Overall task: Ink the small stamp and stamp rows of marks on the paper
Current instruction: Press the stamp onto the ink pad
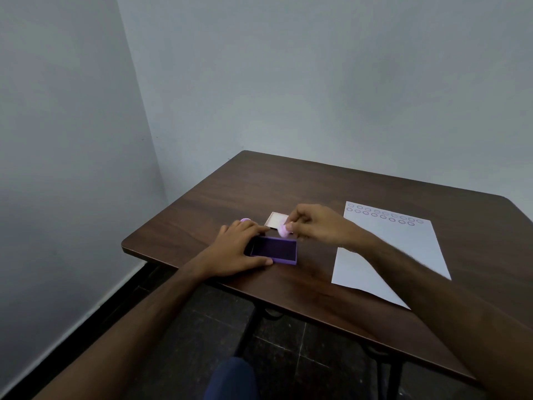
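stamp point(283, 231) pinched by right hand point(318, 225) fingers | left hand point(235, 251) fingers grip ink pad point(274, 250)

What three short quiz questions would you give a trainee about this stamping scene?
1. True or false: the small stamp, pinched by the right hand, is pressed on the paper.
2. How many rows of marks does the paper show? A one; B two; C five.
3. Fill in: the left hand grips the purple ____.
Key: 1 false; 2 B; 3 ink pad.
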A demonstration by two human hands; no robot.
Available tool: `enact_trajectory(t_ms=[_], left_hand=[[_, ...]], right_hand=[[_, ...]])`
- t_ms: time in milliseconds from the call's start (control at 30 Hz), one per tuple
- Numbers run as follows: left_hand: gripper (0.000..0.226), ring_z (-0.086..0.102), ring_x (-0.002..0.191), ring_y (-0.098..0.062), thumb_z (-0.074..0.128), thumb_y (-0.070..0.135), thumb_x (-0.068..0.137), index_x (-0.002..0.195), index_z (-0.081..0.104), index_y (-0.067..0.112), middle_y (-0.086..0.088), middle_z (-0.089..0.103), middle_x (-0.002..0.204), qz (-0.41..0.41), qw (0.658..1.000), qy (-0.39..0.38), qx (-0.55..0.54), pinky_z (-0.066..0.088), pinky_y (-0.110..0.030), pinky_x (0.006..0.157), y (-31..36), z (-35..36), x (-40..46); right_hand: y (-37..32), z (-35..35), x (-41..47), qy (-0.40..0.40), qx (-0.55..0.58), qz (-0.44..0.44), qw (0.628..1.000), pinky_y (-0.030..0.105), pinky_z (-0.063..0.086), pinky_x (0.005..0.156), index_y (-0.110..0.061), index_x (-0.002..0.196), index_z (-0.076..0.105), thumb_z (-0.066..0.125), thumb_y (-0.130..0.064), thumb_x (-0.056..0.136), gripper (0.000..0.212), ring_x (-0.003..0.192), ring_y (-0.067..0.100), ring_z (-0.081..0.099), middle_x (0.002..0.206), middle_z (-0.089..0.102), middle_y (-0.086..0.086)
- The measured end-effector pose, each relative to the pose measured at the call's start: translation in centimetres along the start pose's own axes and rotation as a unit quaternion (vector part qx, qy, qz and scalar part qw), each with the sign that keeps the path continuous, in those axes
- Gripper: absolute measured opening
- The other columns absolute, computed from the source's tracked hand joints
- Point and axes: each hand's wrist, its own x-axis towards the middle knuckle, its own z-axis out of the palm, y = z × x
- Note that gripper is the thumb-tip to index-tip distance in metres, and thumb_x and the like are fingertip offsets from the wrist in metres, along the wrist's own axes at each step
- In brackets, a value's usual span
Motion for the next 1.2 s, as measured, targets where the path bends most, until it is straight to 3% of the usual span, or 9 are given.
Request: enact_trajectory(t_ms=[100, 267, 500, 667, 833, 1000, 1133, 1200], left_hand=[[0.062, 0.044, 0.119, -0.007, 0.063, 0.069, 0.079, 0.131, 0.053, 0.036, 0.012, 0.049, 0.125, 0.000, 0.999, 0.003, -0.034, 0.032, -0.034, 0.099, -0.2, -0.1, 0.0], [0.057, 0.048, 0.108, -0.010, 0.071, 0.066, 0.075, 0.119, 0.059, 0.031, 0.009, 0.051, 0.115, -0.008, 0.998, 0.024, -0.052, 0.038, -0.040, 0.097, -0.1, -0.1, -0.1], [0.063, 0.050, 0.108, -0.015, 0.076, 0.068, 0.066, 0.112, 0.064, 0.027, 0.005, 0.055, 0.114, -0.047, 0.996, 0.022, -0.068, 0.039, -0.044, 0.097, 0.0, -0.3, 0.2], [0.062, 0.049, 0.109, -0.015, 0.078, 0.066, 0.064, 0.112, 0.064, 0.030, 0.005, 0.055, 0.115, -0.061, 0.995, 0.020, -0.073, 0.039, -0.044, 0.099, 0.1, -0.4, 0.2], [0.060, 0.049, 0.108, -0.015, 0.073, 0.074, 0.060, 0.103, 0.065, 0.033, 0.007, 0.055, 0.112, -0.063, 0.995, 0.019, -0.075, 0.038, -0.043, 0.096, -0.1, -0.3, 0.3], [0.068, 0.047, 0.110, -0.014, 0.074, 0.073, 0.061, 0.114, 0.063, 0.031, 0.008, 0.054, 0.115, -0.061, 0.995, 0.024, -0.075, 0.036, -0.040, 0.095, -0.1, -0.1, 0.1], [0.060, 0.046, 0.113, -0.013, 0.073, 0.072, 0.064, 0.106, 0.065, 0.030, 0.006, 0.054, 0.116, -0.064, 0.995, 0.007, -0.072, 0.036, -0.041, 0.097, 0.0, -0.3, 0.1], [0.059, 0.046, 0.111, -0.013, 0.074, 0.071, 0.065, 0.107, 0.065, 0.030, 0.006, 0.054, 0.115, -0.062, 0.995, 0.008, -0.072, 0.037, -0.041, 0.097, 0.0, -0.3, 0.1]], right_hand=[[-2.2, 0.7, 0.4, -0.015, -0.176, -0.084, 0.981, 0.026, 0.048, 0.068, -0.015, 0.099, 0.067, 0.069, -0.034, 0.090, 0.021, 0.079, 0.012, 0.064, 0.089, 0.069, -0.006], [-4.7, 2.0, 2.0, -0.077, -0.301, -0.125, 0.942, 0.030, 0.042, 0.067, -0.004, 0.095, 0.067, 0.065, -0.019, 0.091, 0.015, 0.080, 0.021, 0.057, 0.088, 0.064, 0.005], [-6.1, 3.5, 3.0, -0.171, -0.356, -0.119, 0.911, 0.030, 0.038, 0.071, 0.001, 0.100, 0.068, 0.062, -0.011, 0.095, 0.014, 0.089, 0.029, 0.065, 0.099, 0.069, 0.014], [-6.5, 3.9, 3.2, -0.164, -0.404, -0.132, 0.891, 0.036, 0.048, 0.072, -0.002, 0.107, 0.067, 0.062, -0.012, 0.094, 0.017, 0.092, 0.033, 0.068, 0.104, 0.071, 0.016], [-5.9, 3.4, 3.1, -0.173, -0.391, -0.177, 0.886, 0.034, 0.046, 0.071, 0.000, 0.099, 0.067, 0.061, -0.005, 0.092, 0.010, 0.090, 0.028, 0.067, 0.097, 0.072, 0.013], [-5.8, 4.5, 3.4, -0.145, -0.410, -0.141, 0.889, 0.045, 0.057, 0.078, -0.011, 0.117, 0.061, 0.064, -0.016, 0.091, 0.027, 0.085, 0.029, 0.067, 0.104, 0.068, 0.011], [-5.6, 3.8, 3.6, -0.192, -0.392, -0.176, 0.882, 0.043, 0.052, 0.076, -0.007, 0.104, 0.061, 0.063, -0.009, 0.092, 0.012, 0.089, 0.029, 0.064, 0.098, 0.068, 0.011], [-5.6, 3.7, 3.6, -0.191, -0.381, -0.173, 0.888, 0.042, 0.053, 0.077, -0.008, 0.107, 0.062, 0.063, -0.010, 0.091, 0.016, 0.089, 0.027, 0.065, 0.097, 0.070, 0.009]])
